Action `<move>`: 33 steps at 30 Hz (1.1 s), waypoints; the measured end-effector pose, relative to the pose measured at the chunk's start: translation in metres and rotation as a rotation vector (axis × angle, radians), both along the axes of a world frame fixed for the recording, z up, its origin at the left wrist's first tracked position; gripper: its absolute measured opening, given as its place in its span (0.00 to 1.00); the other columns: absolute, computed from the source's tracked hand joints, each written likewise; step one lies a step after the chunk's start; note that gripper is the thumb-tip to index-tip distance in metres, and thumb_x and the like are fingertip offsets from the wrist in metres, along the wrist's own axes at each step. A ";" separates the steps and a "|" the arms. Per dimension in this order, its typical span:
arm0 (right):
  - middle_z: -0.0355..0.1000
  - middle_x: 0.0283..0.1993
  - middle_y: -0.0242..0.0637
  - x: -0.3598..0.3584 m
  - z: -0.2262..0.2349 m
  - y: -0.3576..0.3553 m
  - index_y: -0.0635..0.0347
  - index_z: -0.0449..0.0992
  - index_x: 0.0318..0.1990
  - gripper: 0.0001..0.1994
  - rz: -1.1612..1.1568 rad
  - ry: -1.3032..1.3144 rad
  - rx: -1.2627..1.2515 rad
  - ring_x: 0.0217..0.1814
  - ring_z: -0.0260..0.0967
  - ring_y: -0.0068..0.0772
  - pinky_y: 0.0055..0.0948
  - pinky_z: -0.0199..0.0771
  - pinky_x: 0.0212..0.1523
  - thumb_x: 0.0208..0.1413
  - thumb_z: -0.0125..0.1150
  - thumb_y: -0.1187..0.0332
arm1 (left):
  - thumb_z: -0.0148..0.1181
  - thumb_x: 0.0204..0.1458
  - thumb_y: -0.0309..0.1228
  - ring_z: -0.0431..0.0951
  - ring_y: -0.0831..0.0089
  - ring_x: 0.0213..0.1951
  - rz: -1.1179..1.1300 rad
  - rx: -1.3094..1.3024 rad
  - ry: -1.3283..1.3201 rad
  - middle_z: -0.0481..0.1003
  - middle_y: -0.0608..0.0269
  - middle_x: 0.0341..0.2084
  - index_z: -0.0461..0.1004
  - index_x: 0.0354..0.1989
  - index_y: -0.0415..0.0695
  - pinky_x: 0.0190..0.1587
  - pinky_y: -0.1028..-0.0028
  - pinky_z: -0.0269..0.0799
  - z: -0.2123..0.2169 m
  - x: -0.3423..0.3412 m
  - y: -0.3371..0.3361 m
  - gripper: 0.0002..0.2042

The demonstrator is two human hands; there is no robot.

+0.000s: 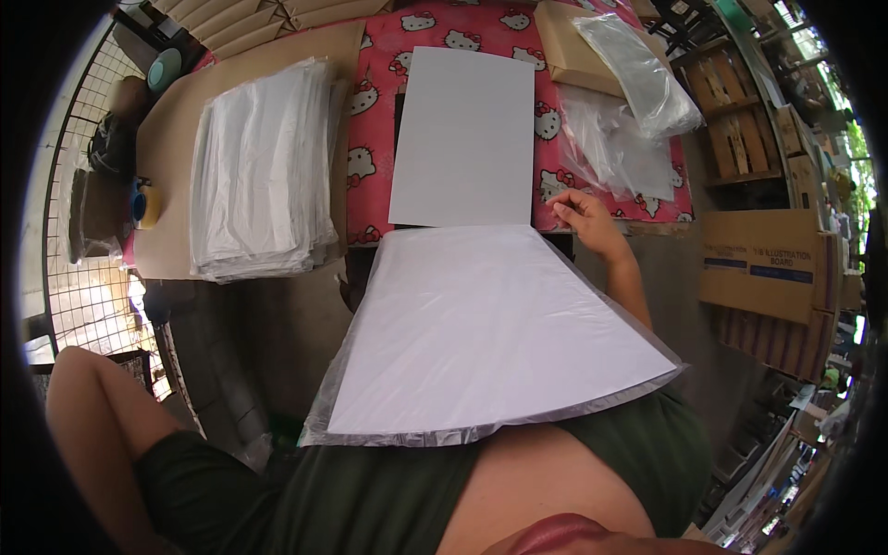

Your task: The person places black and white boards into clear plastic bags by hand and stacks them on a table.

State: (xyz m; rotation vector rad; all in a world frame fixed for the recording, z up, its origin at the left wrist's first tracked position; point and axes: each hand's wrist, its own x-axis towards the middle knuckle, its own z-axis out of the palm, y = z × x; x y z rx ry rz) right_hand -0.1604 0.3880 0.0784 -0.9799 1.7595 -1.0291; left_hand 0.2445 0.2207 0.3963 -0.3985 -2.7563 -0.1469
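Observation:
My right hand (594, 225) is just off the right edge of the work surface, beside the top corner of a plastic-sleeved white board (490, 324). Its fingers are loosely bent and apart, with nothing visible between them. The sleeved board slants from the table's front edge down toward my body, its clear sleeve sticking out past the board along the near edge. Beyond it, a bare white board (467, 139) lies flat on the table. My left arm bends at the elbow at the lower left, and its hand is out of the picture.
On the left, a stack of plastic-sleeved boards (264, 171) rests on brown cardboard (166, 185), near a tape roll (145, 204). Clear plastic sleeves (638, 74) lie at the back right on a pink patterned cover (375, 157). A cardboard box (758, 245) stands farther right.

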 end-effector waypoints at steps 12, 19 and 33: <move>0.66 0.27 0.26 -0.001 0.006 -0.004 0.64 0.72 0.39 0.07 0.003 0.036 -0.021 0.27 0.61 0.14 0.17 0.65 0.31 0.56 0.52 0.70 | 0.56 0.41 0.19 0.63 0.60 0.53 0.017 -0.001 0.010 0.68 0.54 0.48 0.66 0.53 0.43 0.55 0.63 0.59 -0.003 0.002 0.001 0.25; 0.66 0.28 0.26 0.002 -0.005 0.002 0.63 0.72 0.38 0.06 0.013 -0.007 0.001 0.28 0.62 0.15 0.17 0.65 0.31 0.56 0.52 0.71 | 0.56 0.40 0.19 0.61 0.58 0.55 0.041 -0.027 0.013 0.67 0.53 0.49 0.66 0.54 0.44 0.56 0.62 0.57 -0.009 0.000 0.000 0.26; 0.68 0.31 0.29 0.009 0.010 0.006 0.63 0.73 0.42 0.10 0.137 -0.006 0.067 0.31 0.62 0.18 0.20 0.65 0.36 0.51 0.53 0.76 | 0.57 0.38 0.19 0.57 0.54 0.59 0.100 -0.021 0.001 0.65 0.50 0.53 0.65 0.54 0.44 0.59 0.60 0.54 -0.015 -0.005 -0.002 0.28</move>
